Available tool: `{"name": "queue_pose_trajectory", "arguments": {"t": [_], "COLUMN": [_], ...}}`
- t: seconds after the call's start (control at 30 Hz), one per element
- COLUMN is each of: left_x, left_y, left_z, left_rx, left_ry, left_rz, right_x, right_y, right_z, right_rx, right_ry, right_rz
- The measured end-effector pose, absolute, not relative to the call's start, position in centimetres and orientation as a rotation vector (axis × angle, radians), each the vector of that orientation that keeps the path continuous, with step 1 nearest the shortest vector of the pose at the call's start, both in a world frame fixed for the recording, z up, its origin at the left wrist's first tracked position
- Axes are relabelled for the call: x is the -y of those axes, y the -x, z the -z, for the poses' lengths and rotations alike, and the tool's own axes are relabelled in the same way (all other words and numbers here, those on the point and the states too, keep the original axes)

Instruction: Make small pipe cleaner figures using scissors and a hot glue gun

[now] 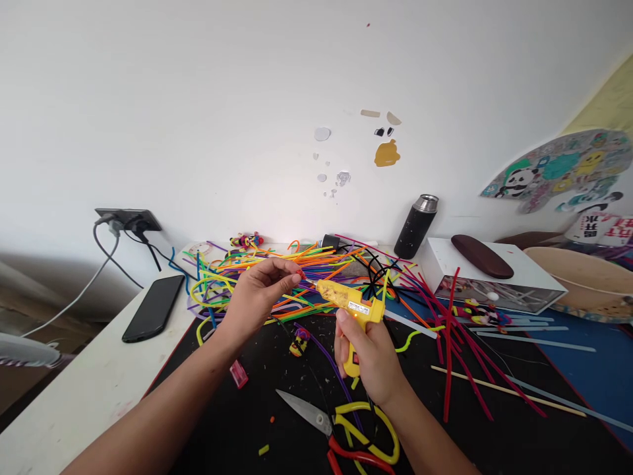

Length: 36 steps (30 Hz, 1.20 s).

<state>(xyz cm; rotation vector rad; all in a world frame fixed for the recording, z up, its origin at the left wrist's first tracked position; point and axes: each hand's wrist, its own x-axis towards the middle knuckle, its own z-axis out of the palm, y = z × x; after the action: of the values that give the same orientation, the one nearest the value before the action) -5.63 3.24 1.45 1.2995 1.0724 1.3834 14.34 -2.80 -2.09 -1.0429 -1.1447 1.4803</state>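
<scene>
My right hand [370,356] is wrapped round the handle of a yellow hot glue gun [349,300], its nozzle pointing left. A clear glue stick [411,324] sticks out of the gun's back end. In a pinch, my left hand [262,293] holds a small red piece [301,273] at the nozzle tip; its exact kind is too small to tell. Below the hands, a small figure of yellow, red and purple pipe cleaner [299,343] lies on the black mat [222,422]. Scissors [309,412] with red and yellow handles lie open near the front.
Many coloured pipe cleaners [277,264] are heaped along the wall. A black flask [416,227], a white box [499,284] and a basket [578,277] stand at right. At left are a phone [153,309] and a wall socket [128,219] with cords. A pink sharpener-like piece [238,374] lies on the mat.
</scene>
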Motion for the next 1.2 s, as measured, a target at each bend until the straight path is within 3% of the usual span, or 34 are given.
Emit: {"name": "queue_pose_trajectory", "arguments": {"t": [0.8,1.1,1.2], "left_x": [-3.6,-5.3,-5.5], "left_y": [6.5,12.0,13.0], "left_z": [-1.4,-6.0,-6.5], "left_rx": [-1.083,-0.968,-0.973], "left_ry": [-1.356,-0.957,-0.897], "left_rz": [-1.483,-1.993,-2.022], "right_x": [2.5,1.8,2.0], "right_y": [-14.4,-14.0,-13.7], "right_z": [2.1,2.9,3.4], "right_rx": [1.166,1.177,1.185], "right_ry": [1.09,1.106,1.164], "right_rz": [-1.503,-1.357,-1.346]}}
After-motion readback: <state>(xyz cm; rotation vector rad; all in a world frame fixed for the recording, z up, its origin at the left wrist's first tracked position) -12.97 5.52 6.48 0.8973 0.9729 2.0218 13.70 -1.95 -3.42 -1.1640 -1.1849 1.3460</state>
